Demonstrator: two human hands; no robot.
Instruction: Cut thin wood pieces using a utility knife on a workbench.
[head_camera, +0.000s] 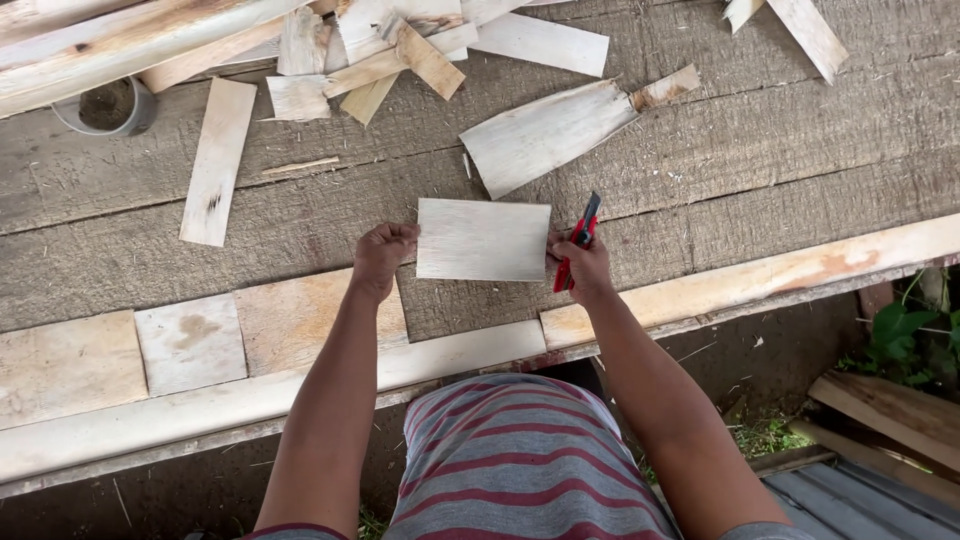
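Fingers, left hand (383, 255): curled onto the left edge of a pale rectangular sheet (483, 239), gripping it.
Fingers, right hand (584, 266): closed around a red and black utility knife (577, 240), also touching the sheet's right edge.
Sheet: lies flat on the grey wooden workbench (700, 150), between both hands.
Beyond the fingers: a larger tapered offcut (545, 133) and scattered wood strips (217, 160).
Far left: a grey cup (105, 107).

We see a short-sleeved knit shirt (520, 465) in grey with thin dark red horizontal stripes, rounded over the belly. Sleeve hems just show at the bottom edge. Both forearms are bare: no watch, bands or gloves on the left hand (383, 257) or right hand (585, 265).
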